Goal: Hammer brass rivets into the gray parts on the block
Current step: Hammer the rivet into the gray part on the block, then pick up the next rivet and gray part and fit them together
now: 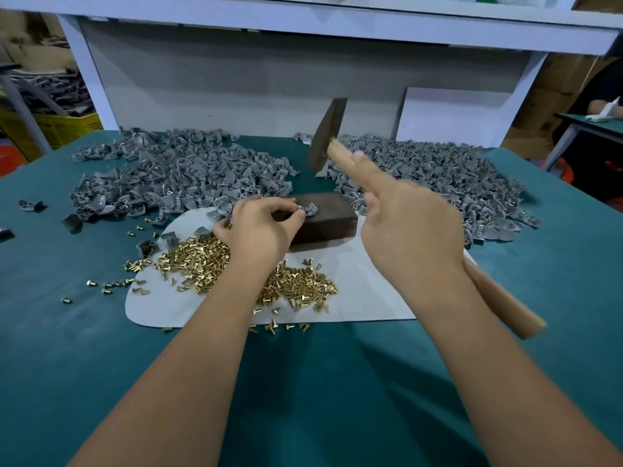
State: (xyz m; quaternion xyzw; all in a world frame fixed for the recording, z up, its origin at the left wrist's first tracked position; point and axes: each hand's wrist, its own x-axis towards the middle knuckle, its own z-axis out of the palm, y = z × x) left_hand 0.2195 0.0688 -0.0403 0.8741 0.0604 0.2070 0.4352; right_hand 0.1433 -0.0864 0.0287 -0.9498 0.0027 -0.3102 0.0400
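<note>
A dark metal block (332, 220) lies on a white sheet (354, 291) at the table's middle. On the block's left top sits a gray part (310, 210) with a brass rivet in it. My left hand (261, 227) pinches this part at its left edge. My right hand (409, 224) grips a wooden-handled hammer, index finger stretched along the handle. The hammer head (326, 136) is raised above and behind the block. Its handle end (505, 305) sticks out below my wrist. A heap of brass rivets (209, 261) lies under my left wrist.
Gray parts are heaped at the back left (175, 173) and back right (438, 183) of the green table. Loose rivets (111, 284) and stray parts (30, 205) are scattered at the left. A white shelf frame (303, 32) rises behind. A yellow crate (60, 128) stands far left.
</note>
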